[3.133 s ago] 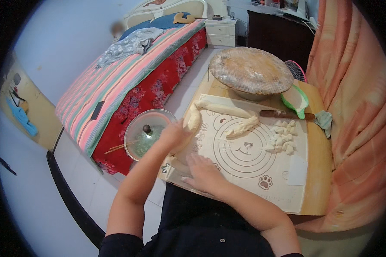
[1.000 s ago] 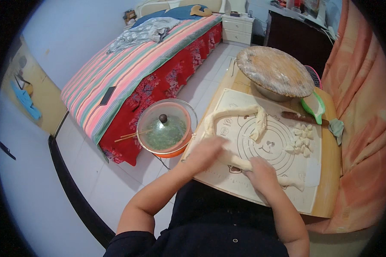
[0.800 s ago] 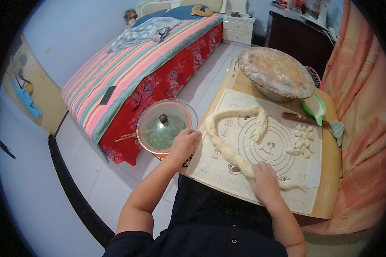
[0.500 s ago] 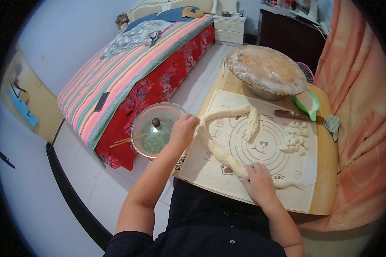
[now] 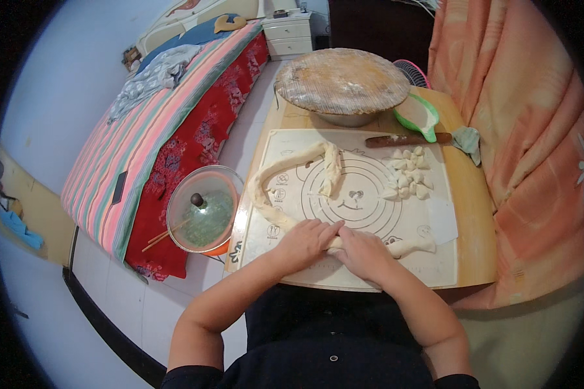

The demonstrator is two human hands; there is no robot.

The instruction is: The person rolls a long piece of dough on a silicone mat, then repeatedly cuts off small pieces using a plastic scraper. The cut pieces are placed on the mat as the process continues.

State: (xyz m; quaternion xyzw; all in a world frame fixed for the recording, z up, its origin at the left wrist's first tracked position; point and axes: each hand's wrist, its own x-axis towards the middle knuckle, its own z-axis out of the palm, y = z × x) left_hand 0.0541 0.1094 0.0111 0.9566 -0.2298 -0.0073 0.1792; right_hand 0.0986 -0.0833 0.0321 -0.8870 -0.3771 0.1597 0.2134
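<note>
A long pale rope of dough (image 5: 258, 193) bends across a white printed kneading mat (image 5: 292, 137), with its far end curled down over the printed circles. Near the mat's front edge, my left hand (image 5: 307, 242) is closed over the rope. Right beside it, my right hand (image 5: 365, 254) grips the same rope, and the thumbs and fingertips of both hands meet. Part of the dough is hidden under my hands. Its short end (image 5: 412, 246) sticks out to the right. Several small cut pieces of dough (image 5: 407, 174) lie in a cluster on the mat's right side.
Behind the mat stands a bowl (image 5: 347, 119) under a round floured woven lid (image 5: 344, 81). A rolling pin (image 5: 405, 140), a green-rimmed scoop (image 5: 425, 117) and a cloth (image 5: 467, 144) lie at the right. Left of the table are a glass-lidded pot (image 5: 204, 211), chopsticks (image 5: 156, 241) and a bed (image 5: 104, 168).
My left hand has left the rope's left bend and come right and nearer, next to my right hand. The view has turned to the right.
</note>
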